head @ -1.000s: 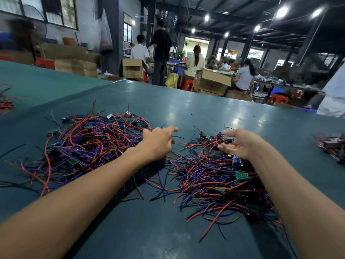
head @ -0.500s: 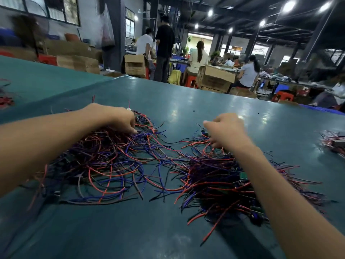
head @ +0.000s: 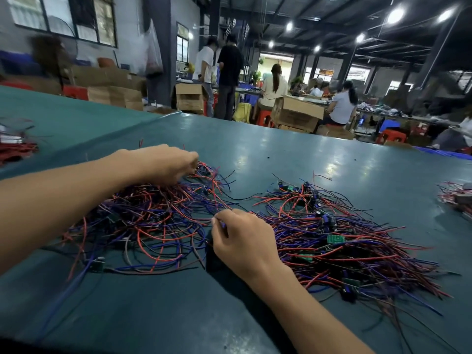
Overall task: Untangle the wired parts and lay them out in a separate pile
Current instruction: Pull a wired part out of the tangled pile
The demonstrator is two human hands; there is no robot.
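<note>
Teal sheeting covers the bench [head: 281,154], which runs out of view on both sides and under our forearms. Much is hard to read. Our left hand [head: 166,162] reaches over the far end of the left pile [head: 153,221] with its fingers curled down into the wires. Its knuckles hide the tips, so we cannot tell whether they grasp anything. Our right hand [head: 242,241] rests in the gap between the two heaps, and its fingers [head: 217,226] are bent in and pinching a blue wire [head: 222,224] that shows only as a short stub. The rest of it is lost under the palm. Where one wired part ends and the next begins is beyond us in either tangle, as red, blue and black leads cross everywhere.

At the left edge a red bundle [head: 15,149] is cut off and blurred, and at the right edge another bundle [head: 457,198] is also cropped.

By count, we see two main heaps, the left pile and the right pile [head: 344,238], their fringes touching near our right hand. In the right pile we make out three green boards [head: 335,238], with dark round components just beside them that are too small to number. One small board [head: 97,264] lies at the near edge of the left pile. Beyond the bench two people stand [head: 222,80] and two sit with their backs to us [head: 342,103]. Others further off are too small to count. Open cardboard boxes [head: 296,113] and red stools [head: 390,136] stand around them.
</note>
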